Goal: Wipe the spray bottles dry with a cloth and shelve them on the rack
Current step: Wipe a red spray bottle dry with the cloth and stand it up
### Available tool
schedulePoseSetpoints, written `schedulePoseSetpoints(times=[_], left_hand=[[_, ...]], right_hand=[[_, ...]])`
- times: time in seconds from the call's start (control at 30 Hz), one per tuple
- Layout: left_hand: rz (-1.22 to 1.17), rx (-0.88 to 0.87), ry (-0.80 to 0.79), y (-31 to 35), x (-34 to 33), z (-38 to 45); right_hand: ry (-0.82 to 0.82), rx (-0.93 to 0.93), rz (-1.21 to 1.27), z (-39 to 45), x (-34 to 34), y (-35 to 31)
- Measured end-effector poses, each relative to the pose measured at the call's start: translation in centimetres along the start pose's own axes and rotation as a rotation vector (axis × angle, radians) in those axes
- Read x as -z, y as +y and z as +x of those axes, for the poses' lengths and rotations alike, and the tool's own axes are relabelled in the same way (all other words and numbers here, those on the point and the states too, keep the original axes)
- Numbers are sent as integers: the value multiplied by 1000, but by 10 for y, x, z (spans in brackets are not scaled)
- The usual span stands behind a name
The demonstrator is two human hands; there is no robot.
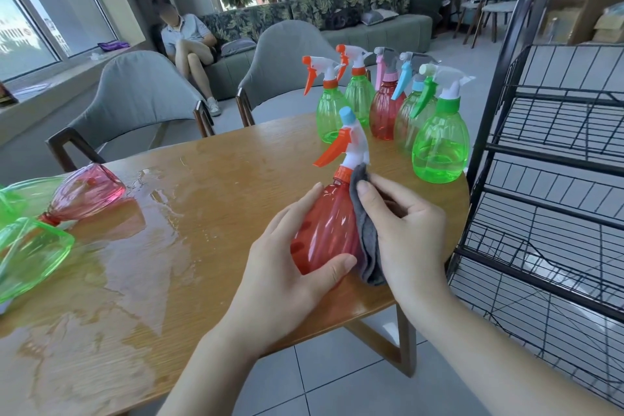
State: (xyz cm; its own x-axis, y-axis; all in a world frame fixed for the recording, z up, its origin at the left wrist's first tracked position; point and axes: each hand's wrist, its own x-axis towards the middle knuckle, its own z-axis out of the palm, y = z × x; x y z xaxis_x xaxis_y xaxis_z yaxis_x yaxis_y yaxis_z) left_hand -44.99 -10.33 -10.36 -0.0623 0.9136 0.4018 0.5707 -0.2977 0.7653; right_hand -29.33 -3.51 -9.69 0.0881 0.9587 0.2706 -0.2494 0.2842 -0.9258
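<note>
My left hand (287, 267) grips the body of a red spray bottle (324, 226) with an orange trigger and white head, held tilted above the wooden table (209, 179). My right hand (408, 233) holds a grey cloth (366, 240) pressed against the bottle's right side. Several spray bottles stand upright at the table's far right: a green one (440, 145) nearest, a red one (385, 111) and more green ones (329, 115) behind. The black wire rack (557, 152) stands to the right of the table, its shelves bare.
Water pools on the table's left half (141, 213). A pink bottle (86, 192) and green bottles (30, 246) lie on their sides at the left edge. Two grey chairs (135, 98) stand behind the table. A person sits on a sofa (189, 44) beyond.
</note>
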Motion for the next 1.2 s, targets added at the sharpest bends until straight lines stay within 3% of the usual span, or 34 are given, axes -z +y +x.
schedulePoseSetpoints(times=[0.2,0.37,0.67,0.83,1.07,1.2], left_hand=[[118,-52,-16,3,-2,1],[146,-55,-15,6,-8,1],[-39,32,-12,1,-2,-1],[-119,89,7,5,-1,2],[-227,149,-4,7,6,-1],[-257,152,-49,5,9,-2]], right_hand=[[13,475,-491,13,2,-5],[-82,491,-622,24,1,-12],[-371,387,-598,38,24,-15],[-303,518,-608,38,33,1],[-218,430,-535,38,44,9],[-69,624,-492,45,32,-11]])
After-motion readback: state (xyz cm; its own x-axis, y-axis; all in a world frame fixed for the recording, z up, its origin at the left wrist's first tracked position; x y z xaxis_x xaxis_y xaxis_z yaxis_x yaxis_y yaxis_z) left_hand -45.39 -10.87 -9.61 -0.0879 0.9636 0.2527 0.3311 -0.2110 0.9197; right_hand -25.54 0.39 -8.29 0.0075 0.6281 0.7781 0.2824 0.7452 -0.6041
